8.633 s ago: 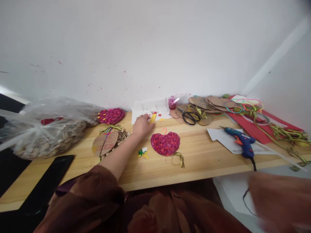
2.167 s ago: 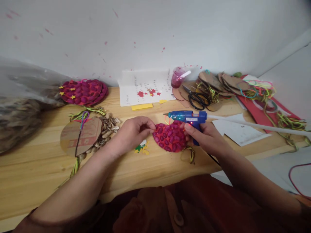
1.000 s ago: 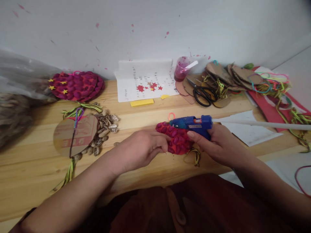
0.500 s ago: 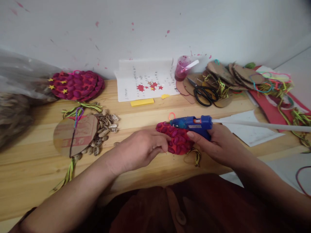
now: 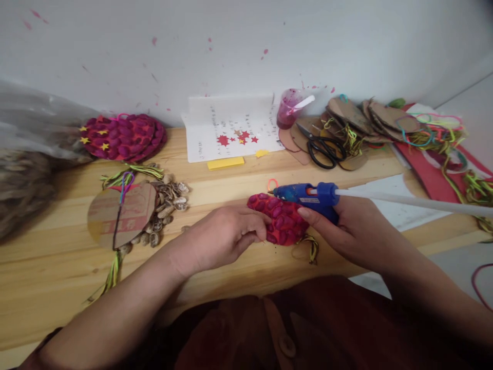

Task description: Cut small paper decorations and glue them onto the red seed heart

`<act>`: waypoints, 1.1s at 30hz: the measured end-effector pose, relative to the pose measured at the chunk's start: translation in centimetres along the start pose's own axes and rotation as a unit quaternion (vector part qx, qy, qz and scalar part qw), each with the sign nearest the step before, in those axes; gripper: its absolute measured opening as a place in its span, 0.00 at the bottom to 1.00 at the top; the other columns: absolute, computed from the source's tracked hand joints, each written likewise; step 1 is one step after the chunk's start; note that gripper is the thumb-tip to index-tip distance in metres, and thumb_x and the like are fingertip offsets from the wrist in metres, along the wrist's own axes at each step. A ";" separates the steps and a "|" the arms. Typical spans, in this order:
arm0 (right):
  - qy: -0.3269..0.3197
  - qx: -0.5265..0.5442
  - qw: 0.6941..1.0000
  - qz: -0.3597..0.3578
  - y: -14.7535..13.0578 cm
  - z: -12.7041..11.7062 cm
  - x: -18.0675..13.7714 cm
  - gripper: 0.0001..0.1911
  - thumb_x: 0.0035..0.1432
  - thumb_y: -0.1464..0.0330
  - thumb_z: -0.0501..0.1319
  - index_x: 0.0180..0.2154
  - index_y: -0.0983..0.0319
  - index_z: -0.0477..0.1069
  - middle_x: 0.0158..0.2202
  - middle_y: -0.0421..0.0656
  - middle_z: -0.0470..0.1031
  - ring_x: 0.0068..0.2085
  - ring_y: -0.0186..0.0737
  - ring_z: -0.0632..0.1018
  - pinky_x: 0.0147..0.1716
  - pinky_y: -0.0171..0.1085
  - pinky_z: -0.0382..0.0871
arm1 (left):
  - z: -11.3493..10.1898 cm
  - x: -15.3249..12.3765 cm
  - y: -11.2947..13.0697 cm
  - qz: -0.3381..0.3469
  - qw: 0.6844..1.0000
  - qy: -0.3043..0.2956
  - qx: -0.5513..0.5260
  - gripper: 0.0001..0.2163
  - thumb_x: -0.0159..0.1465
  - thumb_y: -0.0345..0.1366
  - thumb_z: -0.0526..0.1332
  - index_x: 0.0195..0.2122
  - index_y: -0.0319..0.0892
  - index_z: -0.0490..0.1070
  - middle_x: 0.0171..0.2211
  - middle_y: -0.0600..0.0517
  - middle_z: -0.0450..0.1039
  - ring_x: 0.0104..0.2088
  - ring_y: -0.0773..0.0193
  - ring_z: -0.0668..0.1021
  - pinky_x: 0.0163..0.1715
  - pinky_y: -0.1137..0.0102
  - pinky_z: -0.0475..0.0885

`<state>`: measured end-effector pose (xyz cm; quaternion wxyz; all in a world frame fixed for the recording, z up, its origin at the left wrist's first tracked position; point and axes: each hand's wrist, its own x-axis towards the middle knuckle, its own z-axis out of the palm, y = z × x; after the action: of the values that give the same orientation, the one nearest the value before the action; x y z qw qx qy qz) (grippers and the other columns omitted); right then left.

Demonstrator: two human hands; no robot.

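A red disc point(image 5: 280, 220) studded with magenta-painted shells lies on the table in front of me, an orange loop at its top and a yellow-green tassel at its lower right. My left hand point(image 5: 236, 234) pinches its left edge, the fingertips partly hidden. My right hand point(image 5: 352, 231) is wrapped round the handle of a blue glue gun point(image 5: 296, 194), a long white glue stick point(image 5: 408, 199) running out of its back. The gun's nozzle points left, over the disc's upper edge near the orange loop; whether it touches cannot be seen.
At left lie a cardboard disc point(image 5: 106, 216), loose peanut shells point(image 5: 157, 224), finished shell discs point(image 5: 127, 136) and a plastic bag point(image 5: 42, 113). Behind are a paper sheet point(image 5: 198, 139) with stars, a paint cup point(image 5: 287, 110), black scissors point(image 5: 327, 154) and stacked cardboard discs point(image 5: 352, 118).
The glue gun has shifted slightly right and its rear end with the glue stick has swung a little. My left hand and the red disc stay in place.
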<state>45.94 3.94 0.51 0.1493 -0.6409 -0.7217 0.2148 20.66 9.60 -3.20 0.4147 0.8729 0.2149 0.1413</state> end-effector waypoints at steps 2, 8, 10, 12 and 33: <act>0.014 0.073 0.997 0.017 0.1 0.0 -0.1 0.17 0.63 0.54 0.59 0.29 0.59 0.73 0.24 0.42 0.74 0.26 0.41 0.72 0.26 0.38 0.63 | 0.0 0.0 0.2 -0.005 1.000 0.005 -0.017 0.08 0.67 0.27 0.56 0.36 0.41 0.74 0.43 0.48 0.79 0.42 0.64 0.79 0.44 0.71 0.71; 0.015 0.489 0.861 0.138 1.2 2.2 0.2 0.18 0.64 0.53 0.58 0.32 0.60 0.72 0.22 0.40 0.71 0.20 0.34 0.68 0.19 0.33 0.60 | 0.1 0.2 -0.1 -0.100 0.980 0.098 -0.141 0.04 0.64 0.30 0.60 0.36 0.40 0.75 0.37 0.49 0.79 0.37 0.65 0.79 0.41 0.71 0.72; 0.018 0.558 0.814 0.161 1.7 3.1 0.6 0.17 0.63 0.53 0.59 0.33 0.60 0.73 0.28 0.42 0.75 0.21 0.33 0.68 0.17 0.33 0.58 | 0.0 0.5 -0.4 -0.158 0.957 0.144 -0.194 0.04 0.63 0.33 0.62 0.36 0.38 0.76 0.35 0.49 0.79 0.35 0.65 0.78 0.38 0.71 0.72; 0.022 0.591 0.788 0.172 2.2 3.5 0.9 0.17 0.62 0.53 0.60 0.33 0.61 0.74 0.32 0.43 0.76 0.21 0.32 0.68 0.17 0.33 0.58 | -0.3 0.7 -0.7 -0.202 0.938 0.166 -0.229 0.06 0.61 0.36 0.65 0.35 0.38 0.76 0.33 0.49 0.78 0.33 0.66 0.78 0.36 0.72 0.72; 0.018 0.643 0.748 0.161 2.8 3.3 0.7 0.17 0.59 0.54 0.64 0.30 0.61 0.72 0.27 0.40 0.74 0.21 0.31 0.70 0.17 0.31 0.61 | -1.5 5.2 -1.0 -0.296 0.934 0.161 -0.117 0.07 0.56 0.36 0.65 0.32 0.38 0.78 0.29 0.51 0.79 0.29 0.65 0.77 0.30 0.73 0.70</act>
<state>46.59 4.50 -3.80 0.5023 -0.5035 -0.2959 0.6377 24.26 13.73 -2.68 0.4969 0.6806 0.5090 0.1753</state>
